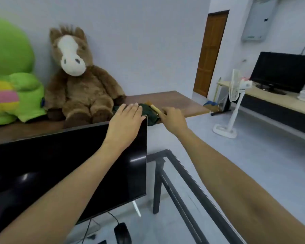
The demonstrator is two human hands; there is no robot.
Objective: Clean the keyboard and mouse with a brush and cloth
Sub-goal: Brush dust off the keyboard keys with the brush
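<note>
Reaching past the monitor's [69,166] top corner, flat left hand [125,118] touches the cloth [149,114]; right hand [173,117] pinches the brush [155,108].

A brown wooden counter [174,99] runs along the wall behind the monitor. On it sit a brown plush horse [81,81] and, just beside it to the left, a green plush toy [16,76]. Near the counter's right end lies a dark green cloth [149,112] with a pale-handled brush [155,108] resting on it.

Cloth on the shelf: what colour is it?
Dark green cloth, seen in the head view, the only view.
</note>
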